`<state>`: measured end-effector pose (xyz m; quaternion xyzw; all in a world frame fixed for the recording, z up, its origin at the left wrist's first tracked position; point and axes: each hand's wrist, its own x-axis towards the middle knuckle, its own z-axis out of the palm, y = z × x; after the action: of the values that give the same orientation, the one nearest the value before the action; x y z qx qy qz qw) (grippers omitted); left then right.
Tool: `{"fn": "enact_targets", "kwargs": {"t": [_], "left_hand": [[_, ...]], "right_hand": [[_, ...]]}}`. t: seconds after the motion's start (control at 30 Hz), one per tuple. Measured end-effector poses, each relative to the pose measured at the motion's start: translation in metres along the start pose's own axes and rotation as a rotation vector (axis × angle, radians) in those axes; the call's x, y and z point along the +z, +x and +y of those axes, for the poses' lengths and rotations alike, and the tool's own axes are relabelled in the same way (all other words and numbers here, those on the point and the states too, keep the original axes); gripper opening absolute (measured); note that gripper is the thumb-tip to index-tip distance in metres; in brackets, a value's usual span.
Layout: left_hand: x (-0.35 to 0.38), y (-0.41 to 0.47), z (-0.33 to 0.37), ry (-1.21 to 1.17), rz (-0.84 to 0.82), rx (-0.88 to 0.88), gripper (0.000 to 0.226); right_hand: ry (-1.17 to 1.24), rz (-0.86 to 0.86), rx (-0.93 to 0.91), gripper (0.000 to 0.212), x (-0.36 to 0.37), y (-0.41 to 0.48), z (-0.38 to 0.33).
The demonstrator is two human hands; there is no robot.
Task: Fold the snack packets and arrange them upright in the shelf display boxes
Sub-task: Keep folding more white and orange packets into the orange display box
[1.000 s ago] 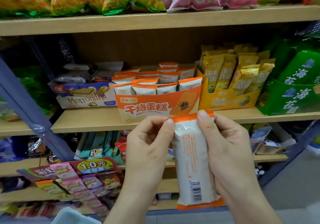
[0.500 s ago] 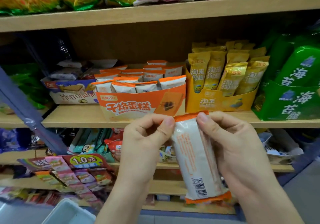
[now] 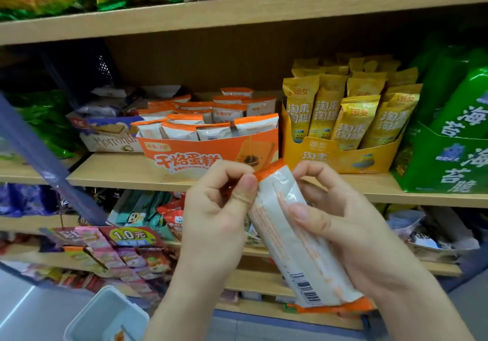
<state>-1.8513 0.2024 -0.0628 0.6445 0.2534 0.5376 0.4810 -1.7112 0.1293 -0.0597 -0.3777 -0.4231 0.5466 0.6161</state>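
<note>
I hold a white snack packet with orange ends [image 3: 290, 237] in both hands, its back with the barcode facing me, tilted with its top to the left. My left hand [image 3: 219, 208] pinches the top orange seal between thumb and finger. My right hand [image 3: 340, 224] wraps the packet's right side, thumb across its front. Just behind, on the middle shelf, stands the orange display box [image 3: 208, 155] with several matching packets upright in it.
A yellow display box [image 3: 340, 155] of upright yellow packets sits right of the orange box, a green box [image 3: 443, 166] further right, a white-and-purple wafer box [image 3: 105, 134] to the left. A white bin [image 3: 105, 317] is low at left. Lower shelves hold mixed snacks.
The packet has tilted so its top leans left, and my right thumb has slid down from the top seal onto the packet's front. The view has shifted closer to the shelf.
</note>
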Motion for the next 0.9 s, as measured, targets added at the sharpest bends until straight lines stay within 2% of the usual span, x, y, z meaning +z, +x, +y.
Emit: {"fn": "enact_targets", "kwargs": {"t": [0.1,0.27,0.4,0.47,0.53,0.63,0.77,0.9], "left_hand": [[0.002,-0.001,0.003,-0.105,-0.049,-0.003,0.011],[0.000,0.002,0.009,-0.140,-0.115,0.058,0.009],[-0.001,0.006,0.018,-0.056,-0.242,0.151,0.011],[-0.002,0.008,0.019,0.038,-0.247,0.204,0.006],[-0.003,0.008,0.017,0.112,-0.186,0.221,0.007],[-0.003,0.007,0.012,0.089,0.007,0.113,0.015],[0.002,0.003,0.004,0.160,0.119,0.071,0.021],[0.005,0.001,0.002,0.151,0.229,0.065,0.014]], "right_hand": [[0.036,-0.140,0.135,0.071,-0.006,-0.001,0.004],[0.012,-0.148,0.096,0.071,-0.007,0.000,0.001],[-0.124,-0.106,0.065,0.048,-0.007,-0.001,0.001],[-0.160,-0.089,0.059,0.047,-0.006,-0.002,0.003],[-0.277,-0.095,0.046,0.052,-0.012,-0.002,0.001],[-0.473,-0.167,0.054,0.059,-0.022,-0.006,-0.010],[-0.488,-0.136,-0.020,0.036,-0.034,-0.008,-0.022],[-0.371,-0.176,-0.031,0.041,-0.038,-0.010,-0.027]]}}
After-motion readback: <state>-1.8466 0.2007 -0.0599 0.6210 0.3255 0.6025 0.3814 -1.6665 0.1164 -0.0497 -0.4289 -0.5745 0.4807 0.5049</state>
